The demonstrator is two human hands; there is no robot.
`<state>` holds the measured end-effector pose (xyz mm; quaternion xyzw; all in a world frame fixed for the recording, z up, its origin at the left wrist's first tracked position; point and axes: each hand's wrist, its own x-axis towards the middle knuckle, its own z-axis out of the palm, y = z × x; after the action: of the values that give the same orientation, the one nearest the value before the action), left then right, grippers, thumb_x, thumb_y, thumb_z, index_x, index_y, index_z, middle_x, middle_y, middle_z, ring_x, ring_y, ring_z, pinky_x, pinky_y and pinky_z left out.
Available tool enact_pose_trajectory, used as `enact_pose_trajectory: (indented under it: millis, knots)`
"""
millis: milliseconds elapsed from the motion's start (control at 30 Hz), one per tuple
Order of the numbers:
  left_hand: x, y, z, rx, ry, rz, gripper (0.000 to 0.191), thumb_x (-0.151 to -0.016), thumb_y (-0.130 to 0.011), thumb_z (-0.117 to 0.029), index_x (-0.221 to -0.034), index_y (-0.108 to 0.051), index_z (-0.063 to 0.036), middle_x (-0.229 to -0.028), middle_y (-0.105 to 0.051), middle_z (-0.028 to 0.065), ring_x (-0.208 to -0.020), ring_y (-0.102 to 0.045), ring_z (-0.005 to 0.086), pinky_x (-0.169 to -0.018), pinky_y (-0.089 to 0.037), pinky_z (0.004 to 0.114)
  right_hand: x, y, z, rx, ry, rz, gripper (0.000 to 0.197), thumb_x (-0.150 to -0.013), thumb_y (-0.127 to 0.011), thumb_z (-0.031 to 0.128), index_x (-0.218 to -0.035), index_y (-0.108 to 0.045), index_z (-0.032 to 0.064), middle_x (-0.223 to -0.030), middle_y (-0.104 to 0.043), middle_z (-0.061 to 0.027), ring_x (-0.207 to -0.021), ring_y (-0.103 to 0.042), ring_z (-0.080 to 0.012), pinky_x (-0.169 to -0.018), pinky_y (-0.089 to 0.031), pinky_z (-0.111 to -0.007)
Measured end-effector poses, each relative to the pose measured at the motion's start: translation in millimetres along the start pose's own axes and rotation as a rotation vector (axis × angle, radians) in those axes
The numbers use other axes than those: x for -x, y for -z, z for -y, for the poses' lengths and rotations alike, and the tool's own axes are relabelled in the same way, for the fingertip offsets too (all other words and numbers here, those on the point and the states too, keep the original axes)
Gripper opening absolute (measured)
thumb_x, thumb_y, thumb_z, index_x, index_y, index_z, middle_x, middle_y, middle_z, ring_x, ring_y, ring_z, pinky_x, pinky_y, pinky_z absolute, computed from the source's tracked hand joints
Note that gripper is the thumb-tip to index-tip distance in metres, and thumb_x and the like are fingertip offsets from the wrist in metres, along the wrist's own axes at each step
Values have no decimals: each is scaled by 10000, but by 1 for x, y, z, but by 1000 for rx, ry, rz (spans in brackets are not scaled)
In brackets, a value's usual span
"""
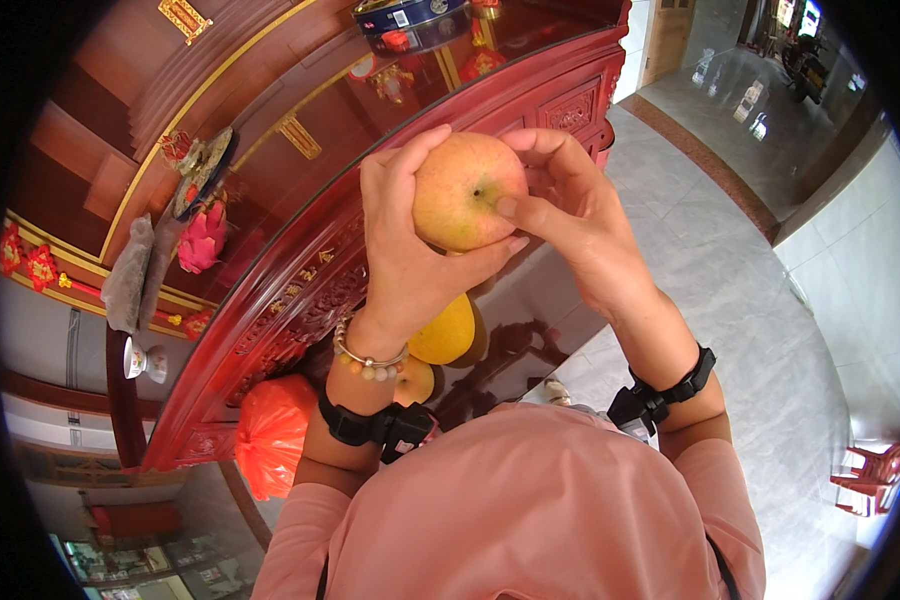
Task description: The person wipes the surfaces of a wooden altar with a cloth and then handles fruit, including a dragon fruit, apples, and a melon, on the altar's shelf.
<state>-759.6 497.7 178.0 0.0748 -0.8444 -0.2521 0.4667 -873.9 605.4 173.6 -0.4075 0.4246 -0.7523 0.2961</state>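
Note:
A yellow-red apple [469, 187] is held up between both hands, its dimpled end facing me. My left hand [409, 240], with a beaded bracelet at the wrist, wraps the apple's left side and underside. On the right, my right hand [562, 202] grips it too, the thumb resting near the dimple and the fingers bent behind it. Lower down, partly hidden by my left wrist, a round yellow fruit [444, 334] and another apple [414, 381] lie on a dark glossy surface [525, 322].
A carved red wooden altar table [300, 262] bears a pink dragon fruit [203, 238], a blue round tin [405, 16] and a small white cup [132, 358]. A red plastic bag [274, 435] is at lower left. Red plastic stools [870, 476] stand far right on tiled floor [690, 247].

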Motion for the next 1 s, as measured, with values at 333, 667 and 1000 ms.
enact_pose_trajectory:
  millis: [333, 667, 1000]
  knots:
    - [0, 0, -1, 3, 0, 19, 817, -497, -843, -175, -1213, -460, -85, -1056, -423, 115, -986, -466, 270, -850, -417, 368, 3, 4, -1, -66, 16, 15, 398, -749, -685, 100, -1089, -492, 22, -1011, -544, -52, -962, -516, -123, -803, -434, -257]
    - [-9, 10, -6, -158, -163, -50, 823, -478, -855, -134, -1205, -474, -79, -1077, -429, 121, -995, -460, 271, -852, -418, 373, 32, -8, 12, 931, 807, 94, 208, -619, -724, 155, -588, -530, 87, -619, -506, -29, -558, -491, -197, -847, -421, -395]
    - [-9, 10, -5, -147, -136, -27, 844, -515, -856, -124, -1241, -430, -70, -1093, -406, 82, -1030, -461, 213, -878, -424, 330, 42, -16, 7, 920, 769, 240, 197, -640, -717, 210, -636, -563, 88, -618, -491, -21, -594, -534, -189, -890, -415, -407]
